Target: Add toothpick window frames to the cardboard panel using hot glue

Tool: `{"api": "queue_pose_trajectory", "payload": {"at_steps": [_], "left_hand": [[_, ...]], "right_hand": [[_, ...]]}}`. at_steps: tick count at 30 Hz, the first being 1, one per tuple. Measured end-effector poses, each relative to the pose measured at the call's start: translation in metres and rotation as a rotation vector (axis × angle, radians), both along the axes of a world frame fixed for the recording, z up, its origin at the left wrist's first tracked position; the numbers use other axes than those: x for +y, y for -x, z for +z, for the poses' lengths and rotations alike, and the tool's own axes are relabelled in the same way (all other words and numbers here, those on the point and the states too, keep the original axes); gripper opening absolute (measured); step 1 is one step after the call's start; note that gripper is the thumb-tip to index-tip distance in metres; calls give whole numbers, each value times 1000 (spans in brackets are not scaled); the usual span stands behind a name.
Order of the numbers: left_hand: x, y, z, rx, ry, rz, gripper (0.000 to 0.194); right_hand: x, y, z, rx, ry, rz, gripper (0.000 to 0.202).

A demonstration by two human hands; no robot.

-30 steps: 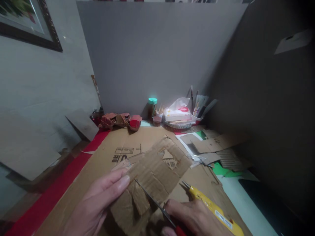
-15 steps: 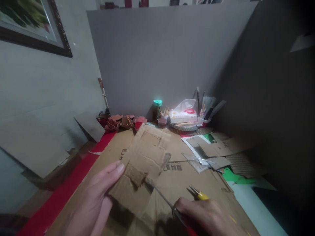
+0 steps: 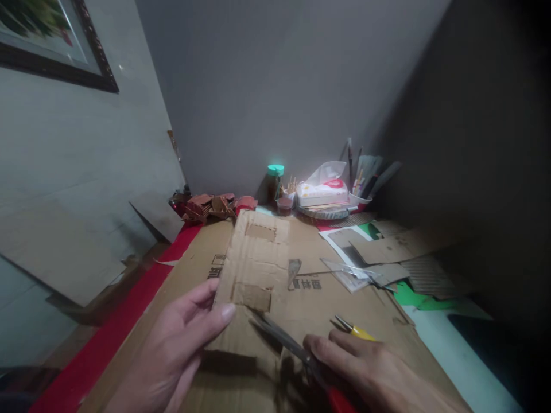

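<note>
My left hand (image 3: 181, 338) pinches the left edge of a piece of cardboard (image 3: 253, 258) between thumb and fingers. The piece is held tilted above the table and has two rectangular cut marks, the lower one a darker flap. My right hand (image 3: 357, 361) is closed on scissors with red handles (image 3: 293, 344). Their blades are slightly apart, with the tips at the cardboard's lower part, just below the flap. Beside my right hand, a yellow-handled tool (image 3: 359, 331) lies on the large cardboard sheet (image 3: 344, 310).
Clear set squares (image 3: 350, 275) and cardboard scraps (image 3: 387, 246) lie at the right. Along the back stand red-brown pieces (image 3: 209, 206), a jar with a turquoise lid (image 3: 275, 170), a tissue pack (image 3: 325, 192) and a cup of pens (image 3: 360, 201). A red strip (image 3: 103, 344) borders the left.
The cardboard piece has turned more upright, and its lower flap shows more plainly. The scissor blades have shifted up slightly and look wider apart. The view has tipped down a little.
</note>
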State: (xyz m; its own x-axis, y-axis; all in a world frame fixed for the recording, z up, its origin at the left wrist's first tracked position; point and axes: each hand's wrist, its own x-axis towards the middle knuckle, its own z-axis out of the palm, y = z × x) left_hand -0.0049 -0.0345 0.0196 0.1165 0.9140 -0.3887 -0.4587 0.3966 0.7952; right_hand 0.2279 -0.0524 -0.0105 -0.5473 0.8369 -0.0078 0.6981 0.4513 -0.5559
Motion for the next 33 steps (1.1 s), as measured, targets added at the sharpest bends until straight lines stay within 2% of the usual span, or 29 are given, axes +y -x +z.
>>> {"api": "queue_pose_trajectory", "payload": {"at_steps": [3,6,10,14,20,24,28,33], "left_hand": [[0,0,-1,72,14,-11,40],[2,0,-1,136,-69,4,36],[3,0,-3,244,-65,3,39],[3,1,-6,341,-49,-3,46],[2,0,-5,293,-73,-85,39],[1,-2,-3,223,-39,-76,35],[-1,-3,-2,175,-25,-64,33],[-2,-3,-5,201,-54,-90,33]], "right_hand": [[-3,-4,1,53,-29,-37,47],[-5,-8,-2,79,-45,-63,41],[-6,-8,-4,91,-83,-85,38],[-5,-4,4,-33,53,-66,33],[-4,-2,16,-55,126,-87,21],[-3,-2,16,31,153,-76,16],[-6,-2,14,126,161,-58,17],[-7,-2,15,139,204,-89,23]]}}
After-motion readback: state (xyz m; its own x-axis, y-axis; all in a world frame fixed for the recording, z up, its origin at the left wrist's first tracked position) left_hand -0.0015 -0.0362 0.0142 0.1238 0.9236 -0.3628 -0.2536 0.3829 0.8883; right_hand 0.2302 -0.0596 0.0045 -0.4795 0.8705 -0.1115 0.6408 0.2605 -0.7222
